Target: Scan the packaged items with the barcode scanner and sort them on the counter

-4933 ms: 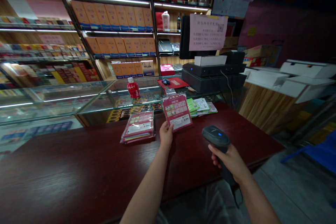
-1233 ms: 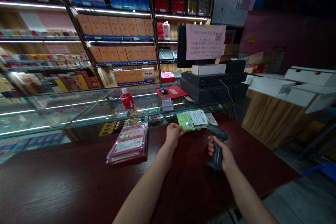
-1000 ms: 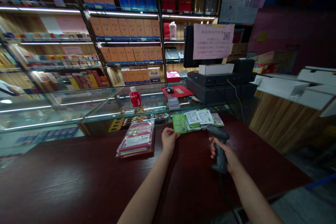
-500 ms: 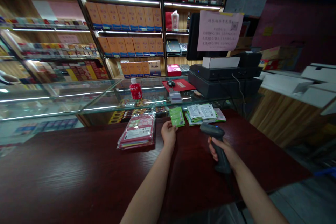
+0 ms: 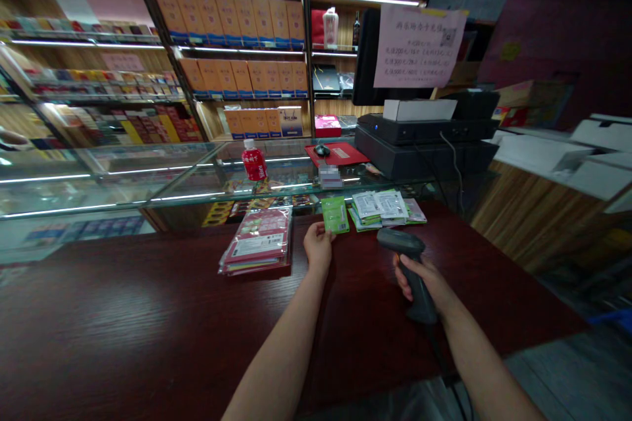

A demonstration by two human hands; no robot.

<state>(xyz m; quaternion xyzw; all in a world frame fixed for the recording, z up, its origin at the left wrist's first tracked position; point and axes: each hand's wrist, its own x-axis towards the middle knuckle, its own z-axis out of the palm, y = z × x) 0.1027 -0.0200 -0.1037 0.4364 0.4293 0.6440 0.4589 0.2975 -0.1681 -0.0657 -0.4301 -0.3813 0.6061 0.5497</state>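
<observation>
My left hand point(image 5: 318, 245) pinches the lower left corner of a small green packet point(image 5: 336, 215), its fingers closed on the edge. A dark grey barcode scanner point(image 5: 416, 286) is in my right hand point(image 5: 428, 283), fingers wrapped round its handle, its head pointing left toward the packet. Beyond the scanner lies a pile of white and green packets point(image 5: 380, 207). To the left of my left hand rests a stack of red booklets in clear plastic sleeves point(image 5: 261, 243). All of these are on a dark red wooden counter point(image 5: 197, 329).
Behind the counter stands a glass display case point(image 5: 197, 177) with a red bottle point(image 5: 254, 161) and a computer mouse point(image 5: 322, 150) on top. A monitor point(image 5: 364, 59) and a black cash drawer point(image 5: 419, 158) are at the right. Shelves of orange boxes point(image 5: 237, 20) line the back.
The camera view has shifted slightly. Both hands keep their grips, and the green packet's lower edge appears a little tilted compared with before.
</observation>
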